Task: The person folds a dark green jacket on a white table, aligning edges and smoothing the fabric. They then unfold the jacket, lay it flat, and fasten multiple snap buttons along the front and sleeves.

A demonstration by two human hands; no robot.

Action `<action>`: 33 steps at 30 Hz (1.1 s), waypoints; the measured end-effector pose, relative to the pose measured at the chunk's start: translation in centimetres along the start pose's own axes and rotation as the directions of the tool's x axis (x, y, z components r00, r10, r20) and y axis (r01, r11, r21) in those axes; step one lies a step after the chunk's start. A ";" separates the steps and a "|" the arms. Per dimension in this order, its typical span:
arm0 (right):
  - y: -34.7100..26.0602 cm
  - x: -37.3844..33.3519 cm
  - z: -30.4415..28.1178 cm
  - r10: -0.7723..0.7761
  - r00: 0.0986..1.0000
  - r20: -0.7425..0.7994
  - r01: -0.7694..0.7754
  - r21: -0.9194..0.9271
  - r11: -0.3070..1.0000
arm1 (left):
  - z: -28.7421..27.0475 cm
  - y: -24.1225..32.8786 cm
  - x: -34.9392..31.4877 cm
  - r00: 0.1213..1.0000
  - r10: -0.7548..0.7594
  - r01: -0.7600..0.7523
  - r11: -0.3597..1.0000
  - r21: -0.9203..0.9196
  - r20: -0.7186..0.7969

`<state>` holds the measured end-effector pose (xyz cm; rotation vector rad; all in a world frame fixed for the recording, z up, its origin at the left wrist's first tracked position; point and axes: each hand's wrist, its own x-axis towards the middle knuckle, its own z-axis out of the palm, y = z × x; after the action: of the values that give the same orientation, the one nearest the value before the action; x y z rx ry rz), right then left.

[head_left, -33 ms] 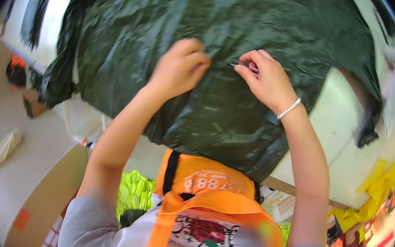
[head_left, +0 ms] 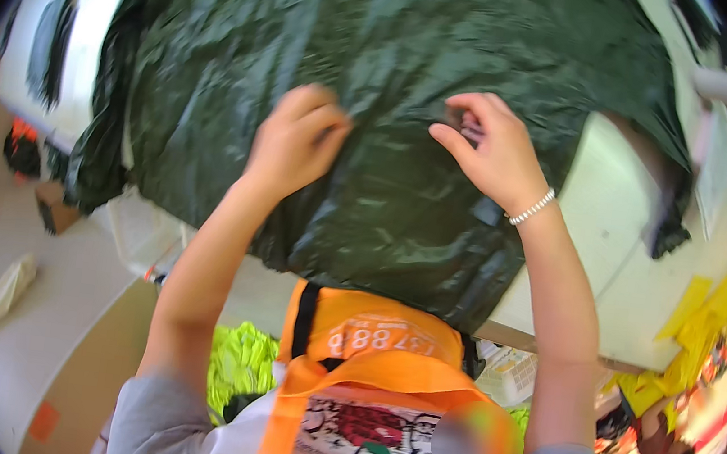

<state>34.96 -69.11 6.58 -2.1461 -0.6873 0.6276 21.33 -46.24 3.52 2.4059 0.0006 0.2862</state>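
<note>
A large sheet of dark green, shiny plastic-like fabric [head_left: 370, 173] lies creased over the white table. Above its middle is my left hand [head_left: 300, 139], blurred, with fingers curled and the thumb close to the index finger; anything in the pinch is too small to make out. To its right my right hand [head_left: 493, 148], wearing a beaded bracelet, curls around a small pointed metal tool [head_left: 472, 130]. Most of the tool is hidden by the fingers. The two hands are apart, both over the fabric.
The white tabletop [head_left: 597, 210] shows at the right, with a white roll [head_left: 725, 88] farther back. Yellow material [head_left: 700, 332] hangs beyond its right edge. An orange bag [head_left: 379, 324] and bright yellow-green fabric [head_left: 242, 366] are below the near edge. A dark folded bundle [head_left: 51, 48] lies at far left.
My left hand has moved left and slightly nearer to me, widening the space between the hands. The tool's tip no longer shows clearly past my right fingers. The view has shifted slightly.
</note>
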 end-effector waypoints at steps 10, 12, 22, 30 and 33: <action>32.8 -22.8 -26.1 0.221 0.236 -0.946 -0.872 -0.106 0.478 | -2.8 6.8 -11.9 0.933 -0.353 0.350 0.935 0.061 0.073; 32.5 -24.2 -26.8 0.510 0.201 -0.836 -0.857 0.101 0.505 | -2.0 9.2 -10.1 0.966 -0.245 0.240 0.969 0.062 0.083; 3.6 -26.5 -11.1 -0.336 0.381 -0.861 -0.092 -0.397 0.913 | 6.9 25.3 -0.3 0.864 0.045 0.423 0.477 -0.770 0.502; -2.5 -29.5 -4.8 -0.572 0.634 -0.521 0.485 -0.308 0.818 | 7.1 23.3 -3.6 0.894 -0.110 0.432 -0.053 -0.900 0.435; -2.5 -30.1 -5.5 -0.029 0.683 -0.730 0.207 0.155 0.966 | 7.1 21.2 -5.3 0.908 -0.036 0.376 -0.367 -0.851 0.417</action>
<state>15.73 -90.26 17.91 -1.8853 -0.2804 -0.2377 15.97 -67.27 11.13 0.4896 0.0953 -0.2072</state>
